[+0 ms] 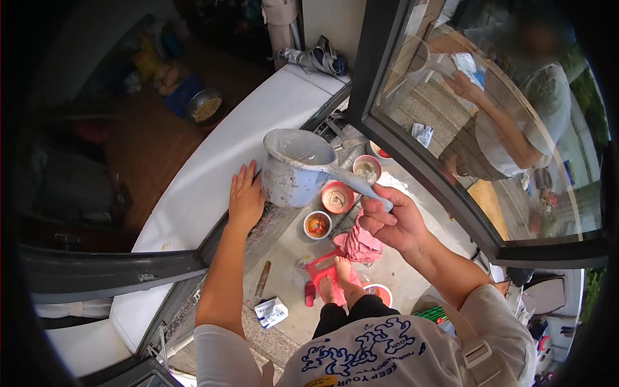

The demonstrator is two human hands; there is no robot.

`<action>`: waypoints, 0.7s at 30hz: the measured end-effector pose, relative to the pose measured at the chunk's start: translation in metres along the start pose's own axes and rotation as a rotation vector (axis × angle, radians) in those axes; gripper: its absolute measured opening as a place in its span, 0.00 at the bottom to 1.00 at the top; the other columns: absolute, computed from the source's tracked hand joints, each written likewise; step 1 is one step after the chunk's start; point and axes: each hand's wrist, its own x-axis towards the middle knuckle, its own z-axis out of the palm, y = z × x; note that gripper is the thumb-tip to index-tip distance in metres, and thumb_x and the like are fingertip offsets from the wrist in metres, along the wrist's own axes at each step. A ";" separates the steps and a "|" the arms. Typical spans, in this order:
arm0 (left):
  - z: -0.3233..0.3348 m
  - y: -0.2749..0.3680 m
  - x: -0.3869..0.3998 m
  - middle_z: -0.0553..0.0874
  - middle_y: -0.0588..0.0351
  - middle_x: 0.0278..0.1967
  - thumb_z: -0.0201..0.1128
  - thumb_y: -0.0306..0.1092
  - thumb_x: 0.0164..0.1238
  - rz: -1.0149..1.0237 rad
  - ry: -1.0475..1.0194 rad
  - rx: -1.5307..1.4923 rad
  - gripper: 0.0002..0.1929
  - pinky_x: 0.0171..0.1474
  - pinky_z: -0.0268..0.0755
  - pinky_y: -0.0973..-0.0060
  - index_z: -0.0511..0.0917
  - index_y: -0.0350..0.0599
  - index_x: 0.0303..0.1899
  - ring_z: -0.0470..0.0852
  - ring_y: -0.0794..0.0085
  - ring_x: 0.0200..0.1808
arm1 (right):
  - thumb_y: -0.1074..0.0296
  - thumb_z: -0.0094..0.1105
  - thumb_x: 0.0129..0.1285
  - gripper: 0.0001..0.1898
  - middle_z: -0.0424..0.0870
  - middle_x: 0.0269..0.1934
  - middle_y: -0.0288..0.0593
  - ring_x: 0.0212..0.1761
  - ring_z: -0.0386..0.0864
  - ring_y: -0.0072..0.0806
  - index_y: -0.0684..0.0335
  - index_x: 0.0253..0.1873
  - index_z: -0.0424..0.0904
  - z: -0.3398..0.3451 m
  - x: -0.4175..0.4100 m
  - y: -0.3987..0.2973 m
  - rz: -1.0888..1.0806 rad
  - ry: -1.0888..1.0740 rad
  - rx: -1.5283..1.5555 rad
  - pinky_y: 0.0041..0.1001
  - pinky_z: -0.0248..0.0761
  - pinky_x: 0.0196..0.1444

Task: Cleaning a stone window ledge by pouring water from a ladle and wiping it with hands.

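Observation:
My right hand (394, 220) grips the end of the handle of a stained pale-blue plastic water dipper (292, 181). The dipper is held up over the floor, beside the windowsill, and its inner wall looks wet. Flat on the edge of the white windowsill (203, 193) lies my left hand (245, 200), fingers a little apart, holding nothing. The dipper's cup is close to its fingertips. My bare feet (342, 268) stand on a red plastic stool (333, 263) below.
An open window sash (493, 244) with reflecting glass is at right. Several bowls, including a red bowl (337, 197), and a pink cloth (360, 242) sit below. A folded umbrella (316, 58) lies on the sill's far end. Indoors is a metal bowl (205, 104) of pale pieces.

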 end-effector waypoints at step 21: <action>0.037 0.011 0.130 0.64 0.46 0.67 0.66 0.44 0.56 0.137 0.000 -0.096 0.19 0.71 0.31 0.44 0.82 0.46 0.47 0.46 0.48 0.73 | 0.64 0.45 0.70 0.24 0.65 0.20 0.33 0.13 0.56 0.17 0.71 0.66 0.58 -0.034 0.077 -0.060 -0.208 0.042 0.363 0.20 0.55 0.23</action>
